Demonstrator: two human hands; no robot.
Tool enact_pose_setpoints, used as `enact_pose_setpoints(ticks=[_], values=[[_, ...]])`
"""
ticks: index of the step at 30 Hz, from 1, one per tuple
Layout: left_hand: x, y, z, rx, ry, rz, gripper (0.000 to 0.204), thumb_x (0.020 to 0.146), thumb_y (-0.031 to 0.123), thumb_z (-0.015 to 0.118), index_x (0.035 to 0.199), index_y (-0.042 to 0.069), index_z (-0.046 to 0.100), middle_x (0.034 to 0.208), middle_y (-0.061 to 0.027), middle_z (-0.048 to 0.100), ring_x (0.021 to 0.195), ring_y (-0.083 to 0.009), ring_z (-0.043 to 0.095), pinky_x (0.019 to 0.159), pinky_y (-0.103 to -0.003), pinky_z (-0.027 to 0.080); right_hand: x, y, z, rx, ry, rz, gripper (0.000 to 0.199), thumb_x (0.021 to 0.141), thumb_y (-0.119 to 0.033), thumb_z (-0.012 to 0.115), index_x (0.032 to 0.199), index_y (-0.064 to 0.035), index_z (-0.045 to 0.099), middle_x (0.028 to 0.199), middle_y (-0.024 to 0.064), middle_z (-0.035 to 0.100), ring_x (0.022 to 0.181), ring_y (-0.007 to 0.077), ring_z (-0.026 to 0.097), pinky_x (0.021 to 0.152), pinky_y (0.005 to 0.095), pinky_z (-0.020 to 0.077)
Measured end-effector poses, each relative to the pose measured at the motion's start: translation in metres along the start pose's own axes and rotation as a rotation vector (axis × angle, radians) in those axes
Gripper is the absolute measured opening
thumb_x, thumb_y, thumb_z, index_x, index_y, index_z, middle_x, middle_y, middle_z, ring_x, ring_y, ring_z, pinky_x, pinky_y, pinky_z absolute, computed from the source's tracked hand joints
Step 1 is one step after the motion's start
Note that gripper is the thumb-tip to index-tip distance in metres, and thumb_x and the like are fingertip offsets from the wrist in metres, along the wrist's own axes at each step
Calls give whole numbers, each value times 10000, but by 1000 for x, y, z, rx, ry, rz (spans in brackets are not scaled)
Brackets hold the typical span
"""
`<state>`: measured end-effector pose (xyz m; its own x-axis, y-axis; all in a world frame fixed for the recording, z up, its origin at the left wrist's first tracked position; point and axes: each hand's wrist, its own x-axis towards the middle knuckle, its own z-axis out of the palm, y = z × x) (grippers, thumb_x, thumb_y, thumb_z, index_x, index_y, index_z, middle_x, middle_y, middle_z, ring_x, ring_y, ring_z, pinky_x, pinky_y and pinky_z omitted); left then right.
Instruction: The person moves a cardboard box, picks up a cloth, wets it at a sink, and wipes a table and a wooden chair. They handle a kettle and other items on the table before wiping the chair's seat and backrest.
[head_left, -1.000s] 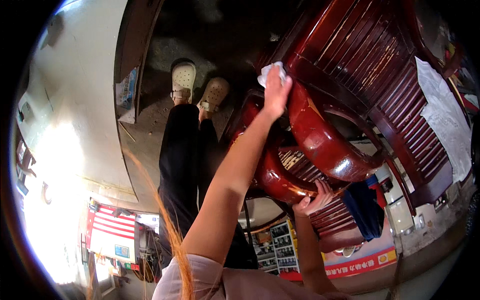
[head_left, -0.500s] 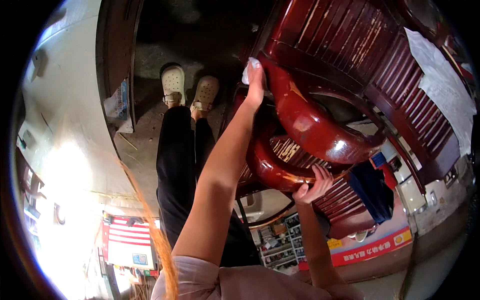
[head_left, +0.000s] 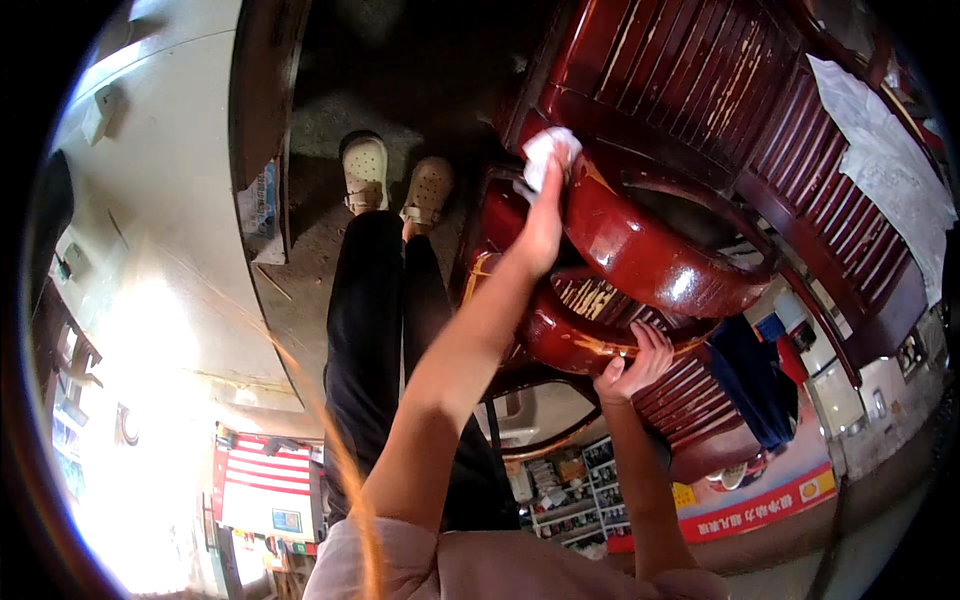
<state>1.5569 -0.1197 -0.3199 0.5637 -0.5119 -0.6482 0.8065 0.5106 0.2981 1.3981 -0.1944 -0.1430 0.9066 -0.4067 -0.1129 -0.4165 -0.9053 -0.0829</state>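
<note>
My left hand [head_left: 545,205] is closed on a crumpled white cloth [head_left: 552,153], pressing it to the far end of a glossy red-brown wooden chair armrest [head_left: 640,250]. Below that, a second curved armrest [head_left: 560,335] has worn patches where lighter wood shows. My right hand [head_left: 638,368] grips this second armrest, its fingers over the edge and its thumb on the near side. Part of the cloth is hidden by my left fingers.
Slatted wooden seating [head_left: 690,60] stretches across the far right, with a white sheet [head_left: 890,170] draped over it. Dark blue fabric [head_left: 755,385] hangs near my right hand. A pale panel [head_left: 180,200] curves along the left. My clogs [head_left: 366,170] stand on the dark floor.
My left hand and the cloth have shifted right along the upper armrest. My right hand stays on the lower armrest. The whole view has swung slightly.
</note>
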Motion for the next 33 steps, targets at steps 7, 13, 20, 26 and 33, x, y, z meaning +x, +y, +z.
enact_pose_setpoints(ticks=[7,13,20,26,33], values=[[-132,29,128,995,-79,407,847,888,366,567,1505,-11,126,1580,-197,75,1473,-329,39,1179,-467,3,-17,25,25,-20,178,0,470,924,-441,454,1026,-14,624,1051,146,631,987,320,589,924,486,402],[-117,0,160,1285,-2,333,777,914,402,521,1447,-83,229,1422,-228,401,1275,-320,435,1161,-541,78,-22,32,33,-18,159,7,463,918,-436,460,1037,-18,620,1055,143,630,990,318,590,925,484,401],[-27,43,63,172,262,-41,513,990,461,422,1201,-3,481,1103,-167,600,1116,-289,554,1012,-425,389,-5,6,6,56,53,-9,493,931,-434,396,1073,-15,613,1070,142,625,1015,324,587,958,496,372],[-100,10,110,1050,349,405,755,973,416,436,1476,-67,148,1483,-252,256,1379,-383,257,1143,-455,153,-5,9,15,66,228,-82,493,915,-455,433,1002,0,602,1052,153,617,984,345,581,939,521,397],[-42,40,71,420,333,85,638,995,410,394,1379,-96,330,1382,-248,420,1292,-369,395,1098,-412,265,-7,7,9,38,73,4,504,941,-440,373,1047,-18,630,1039,129,630,989,315,588,951,467,385]])
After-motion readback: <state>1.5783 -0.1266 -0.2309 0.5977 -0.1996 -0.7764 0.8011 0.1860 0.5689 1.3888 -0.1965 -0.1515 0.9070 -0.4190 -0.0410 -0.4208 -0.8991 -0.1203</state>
